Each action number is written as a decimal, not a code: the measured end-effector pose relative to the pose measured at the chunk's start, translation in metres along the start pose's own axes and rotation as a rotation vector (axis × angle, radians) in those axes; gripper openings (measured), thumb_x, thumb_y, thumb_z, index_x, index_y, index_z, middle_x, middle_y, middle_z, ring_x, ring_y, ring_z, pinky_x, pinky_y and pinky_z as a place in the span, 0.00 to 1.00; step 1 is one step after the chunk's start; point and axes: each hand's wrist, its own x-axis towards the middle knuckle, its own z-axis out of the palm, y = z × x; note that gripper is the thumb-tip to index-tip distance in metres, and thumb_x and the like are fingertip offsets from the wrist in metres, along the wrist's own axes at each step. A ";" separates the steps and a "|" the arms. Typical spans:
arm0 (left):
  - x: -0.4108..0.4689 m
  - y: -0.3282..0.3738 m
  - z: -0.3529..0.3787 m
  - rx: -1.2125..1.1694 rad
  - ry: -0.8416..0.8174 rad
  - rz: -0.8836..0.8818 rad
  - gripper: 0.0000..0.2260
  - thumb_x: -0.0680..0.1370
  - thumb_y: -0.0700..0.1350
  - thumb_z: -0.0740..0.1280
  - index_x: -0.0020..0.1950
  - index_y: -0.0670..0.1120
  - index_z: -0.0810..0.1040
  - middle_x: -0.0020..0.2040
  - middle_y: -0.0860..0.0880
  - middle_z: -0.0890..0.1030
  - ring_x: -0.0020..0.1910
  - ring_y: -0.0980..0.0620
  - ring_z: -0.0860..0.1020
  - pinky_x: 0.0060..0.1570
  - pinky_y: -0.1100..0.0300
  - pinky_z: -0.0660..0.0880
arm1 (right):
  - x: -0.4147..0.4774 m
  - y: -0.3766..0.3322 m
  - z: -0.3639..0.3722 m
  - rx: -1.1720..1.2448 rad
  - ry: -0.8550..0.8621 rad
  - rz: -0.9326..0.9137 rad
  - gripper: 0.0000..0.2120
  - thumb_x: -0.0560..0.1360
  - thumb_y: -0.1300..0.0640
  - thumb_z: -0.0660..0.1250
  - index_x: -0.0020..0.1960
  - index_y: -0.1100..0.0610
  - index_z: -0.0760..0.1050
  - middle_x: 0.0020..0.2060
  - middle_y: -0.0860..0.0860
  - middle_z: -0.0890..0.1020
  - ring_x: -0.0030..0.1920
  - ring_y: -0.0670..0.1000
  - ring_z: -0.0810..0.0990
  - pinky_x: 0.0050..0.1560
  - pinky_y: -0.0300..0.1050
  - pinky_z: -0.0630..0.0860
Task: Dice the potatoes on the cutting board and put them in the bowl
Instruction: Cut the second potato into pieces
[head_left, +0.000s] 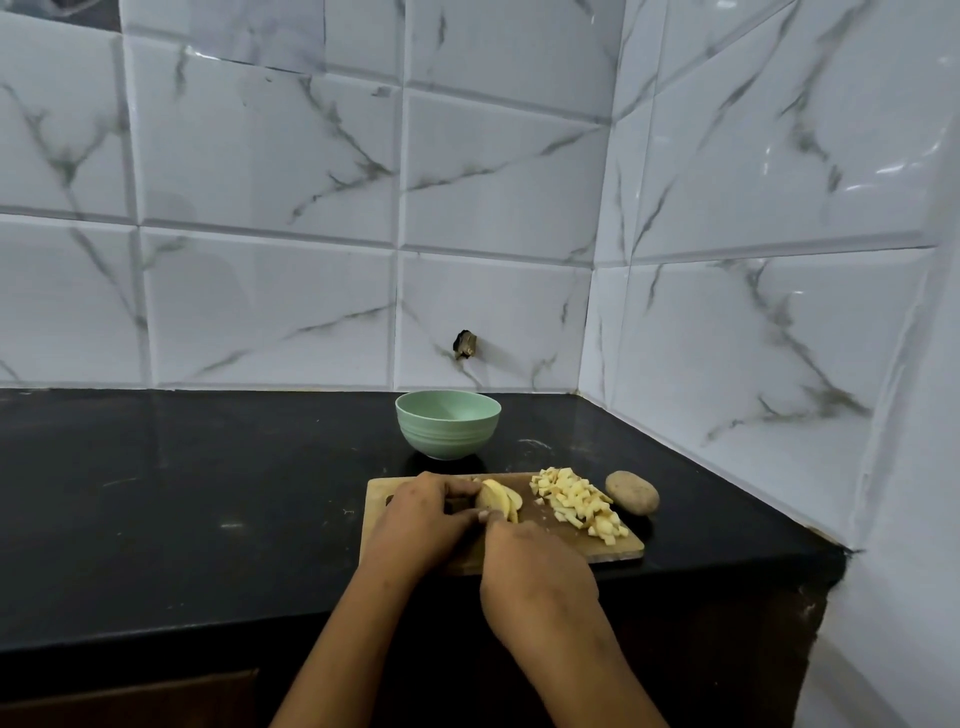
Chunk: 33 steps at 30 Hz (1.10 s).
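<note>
Two bare forearms are seen entering from the bottom edge and reaching forward onto the cutting board (618, 548).

Right hand (524, 561): placed on the near middle of the board, back of the hand turned to the camera. The fingers are curled under and hidden; whether anything is gripped cannot be told, and no blade can be made out.

Left hand (423, 512): laid on the left half of the board, fingers bent and pressed together, fingertips set against the sliced potato (496, 499).

Sliced potato: pale slices fanned against one another at the centre of the board, between the two hands, partly covered by them.

Diced potato (576, 501): a loose heap of small pale cubes spread over the right part of the board, apart from the slices, with a few stray cubes beside it.

Whole potato (632, 492): unpeeled, brown, lying on the counter (208, 493) just off the board's right edge.

Cutting board: wooden, rectangular, lying flat near the counter's front edge.

Bowl (448, 425): pale green, ribbed outside, standing upright on the counter just behind the board; no potato is seen inside.

Counter: black, glossy.

Wall (260, 208): white marble-pattern tiles, meeting at a corner on the right.
</note>
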 end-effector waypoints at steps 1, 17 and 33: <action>0.001 -0.001 0.001 0.005 -0.002 0.000 0.14 0.73 0.49 0.72 0.59 0.56 0.80 0.56 0.59 0.81 0.55 0.61 0.77 0.61 0.57 0.73 | 0.001 0.000 -0.001 0.004 0.000 0.005 0.25 0.80 0.62 0.57 0.75 0.52 0.59 0.61 0.54 0.75 0.60 0.54 0.76 0.49 0.46 0.72; -0.008 0.008 0.000 0.145 0.012 0.005 0.16 0.76 0.49 0.68 0.63 0.55 0.77 0.58 0.56 0.81 0.58 0.59 0.77 0.60 0.58 0.73 | -0.001 -0.005 -0.011 0.001 -0.029 0.044 0.17 0.80 0.62 0.59 0.68 0.56 0.70 0.63 0.54 0.75 0.62 0.55 0.75 0.52 0.47 0.72; -0.006 0.002 0.006 0.235 0.114 0.056 0.16 0.73 0.58 0.67 0.60 0.57 0.75 0.55 0.56 0.79 0.54 0.55 0.76 0.54 0.56 0.74 | -0.008 0.020 -0.017 0.051 -0.044 0.088 0.16 0.80 0.59 0.59 0.67 0.54 0.71 0.58 0.54 0.77 0.56 0.53 0.77 0.49 0.46 0.74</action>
